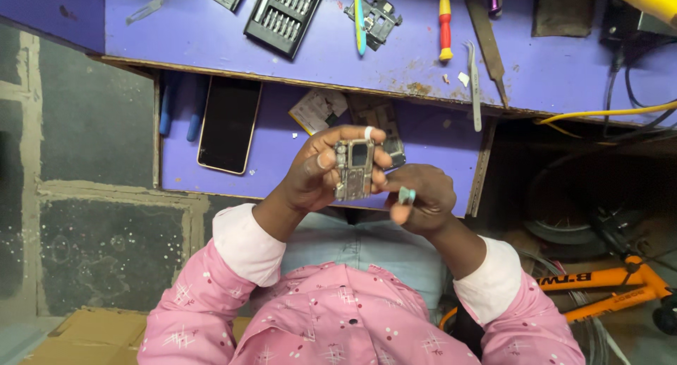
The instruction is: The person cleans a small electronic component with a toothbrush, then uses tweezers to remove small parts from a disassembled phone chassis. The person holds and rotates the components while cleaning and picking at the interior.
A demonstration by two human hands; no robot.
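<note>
Purple bench [211, 33] carries bit case [285, 12], screwdriver [445, 23], tweezers [475, 90].

Purple repair counter [197, 33] and the clutter I see around it

On top I see a black case of screwdriver bits [285, 11], a red and yellow screwdriver [445, 23], steel tweezers [475, 86], a long metal file [484, 33] and a small metal frame part [375, 14]. On the lower purple shelf [275, 153] a dark-screened phone [229, 124] lies flat, with two blue pens [180, 104] just beside it. A yellow cable [599, 114] runs off right, above an orange bicycle frame [606, 284] and a wheel [564, 196].
</note>
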